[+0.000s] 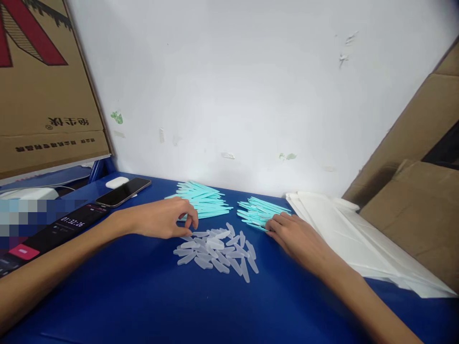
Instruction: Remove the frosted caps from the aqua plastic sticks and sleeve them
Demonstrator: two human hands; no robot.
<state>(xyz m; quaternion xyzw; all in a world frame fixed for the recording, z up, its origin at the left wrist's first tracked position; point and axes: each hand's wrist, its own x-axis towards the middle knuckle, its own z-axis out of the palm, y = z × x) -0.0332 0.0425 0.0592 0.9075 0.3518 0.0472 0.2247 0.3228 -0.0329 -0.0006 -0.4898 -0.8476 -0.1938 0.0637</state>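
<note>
My left hand [167, 218] hovers at the upper left edge of a loose heap of frosted, translucent plastic caps [215, 251]. Its fingers are curved, with a gap between thumb and index finger. Behind it lies a pile of slim turquoise sticks [201, 196], shaped like eyebrow razors. A second, smaller pile of the same turquoise sticks [260, 210] is to the right. My right hand [296, 234] rests at that pile's near right end, its fingers and thumb closed on the end of a stick. The fingertips there are partly hidden.
Everything lies on a blue table [222, 310] against a white wall. At left are a dark phone [124, 192], another phone showing a timer [60, 224] and a white case [117, 182]. White sheets or bags [344, 234] lie at right. Cardboard boxes [412, 220] flank both sides.
</note>
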